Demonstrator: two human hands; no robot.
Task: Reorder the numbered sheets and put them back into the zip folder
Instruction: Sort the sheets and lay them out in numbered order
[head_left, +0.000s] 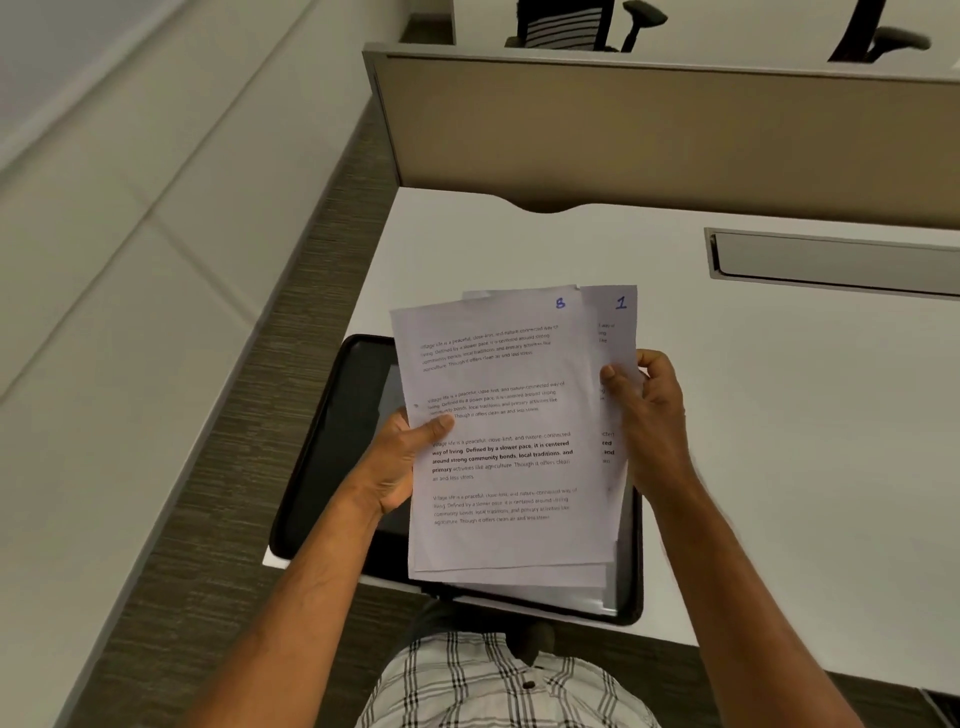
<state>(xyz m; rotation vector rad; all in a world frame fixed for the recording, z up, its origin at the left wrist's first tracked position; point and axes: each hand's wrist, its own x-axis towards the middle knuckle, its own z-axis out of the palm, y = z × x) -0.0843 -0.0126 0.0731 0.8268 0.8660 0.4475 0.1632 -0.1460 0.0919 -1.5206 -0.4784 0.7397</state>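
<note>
Head view: both hands hold a stack of white printed paper sheets (509, 441) above a black zip folder (332, 447) lying open on the white desk (753, 415). Left hand (405, 462) grips the stack's left edge; right hand (649, 410) pinches the sheet marked 1 (618, 322) behind it.

Printed sheets (506, 441) fanned upright in my grip, numbers 8 and 1 showing; black zip folder (332, 441) flat beneath.
</note>
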